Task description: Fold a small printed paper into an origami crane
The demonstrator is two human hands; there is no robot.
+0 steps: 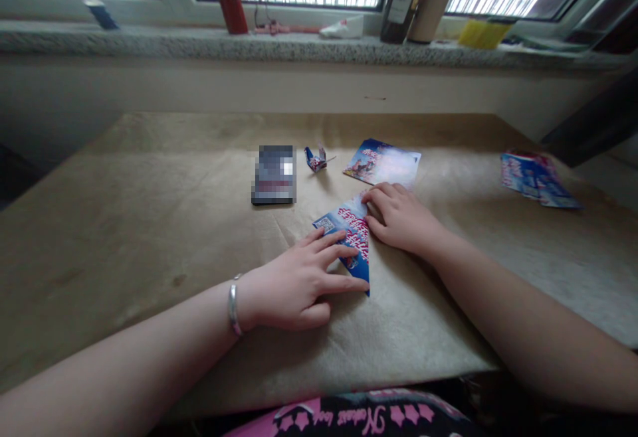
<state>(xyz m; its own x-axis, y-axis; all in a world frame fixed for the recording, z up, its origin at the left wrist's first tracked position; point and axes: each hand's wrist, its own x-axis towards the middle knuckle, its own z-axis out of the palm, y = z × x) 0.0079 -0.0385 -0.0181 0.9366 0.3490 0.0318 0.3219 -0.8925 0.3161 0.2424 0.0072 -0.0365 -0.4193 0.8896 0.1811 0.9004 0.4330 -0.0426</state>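
1. The left hand (299,284) lies flat, palm down, on the brown paper cover (149,238) of the table. Its fingers are spread apart, and the tips press on the lower left part of the folded printed sheet (355,241).
2. The right hand (401,219) rests just beyond the sheet's upper right edge. Its fingers are bent and close together, with the tips touching the sheet's top corner; they press on it and grip nothing.
3. The folded printed sheet lies flat between the 2 hands, near the middle of the table. It is blue and white with red lettering, and it narrows to a point toward the person.
4. A silver bracelet (233,307) sits on the left wrist.
5. Behind the hands, from left to right, lie a dark phone (274,174), a small folded paper figure (316,159) and 1 flat printed sheet (383,162), each apart from the others.
6. A loose pile of similar sheets (535,179) lies well apart at the right edge.
7. A red container (233,12) stands on the windowsill (149,38).
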